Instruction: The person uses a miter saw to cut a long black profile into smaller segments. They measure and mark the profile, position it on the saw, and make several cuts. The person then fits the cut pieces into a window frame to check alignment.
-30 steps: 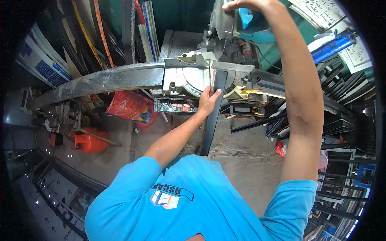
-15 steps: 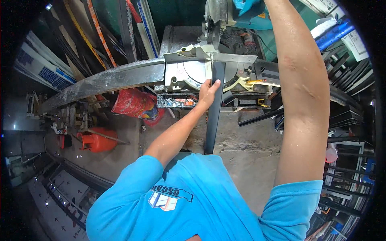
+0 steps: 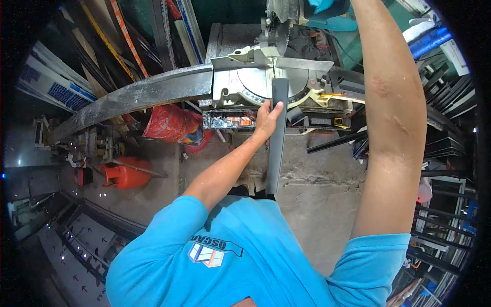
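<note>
My left hand (image 3: 267,122) is closed round a long dark grey profile bar (image 3: 277,148), its thumb lying over the top. The bar's far end rests on the round turntable of a mitre saw (image 3: 232,84), a little short of the fence (image 3: 302,63). From there it runs back toward my body. Above and behind the fence hangs the toothed saw blade (image 3: 282,37), raised off the bar. My right forearm (image 3: 391,102) reaches up past the teal saw housing (image 3: 335,21); the right hand itself is beyond the upper edge.
A long metal support rail (image 3: 148,92) extends left from the saw. Below it hangs a red bag (image 3: 171,125), with an orange gas cylinder (image 3: 130,173) on the floor. Pencil (image 3: 333,94) and yellow tape measure (image 3: 338,122) lie by the saw. Profiles lean on both sides.
The bar has slid slightly back from the fence toward me, and its near end has swung a little right. My left hand moves with it. The view has shifted slightly.
</note>
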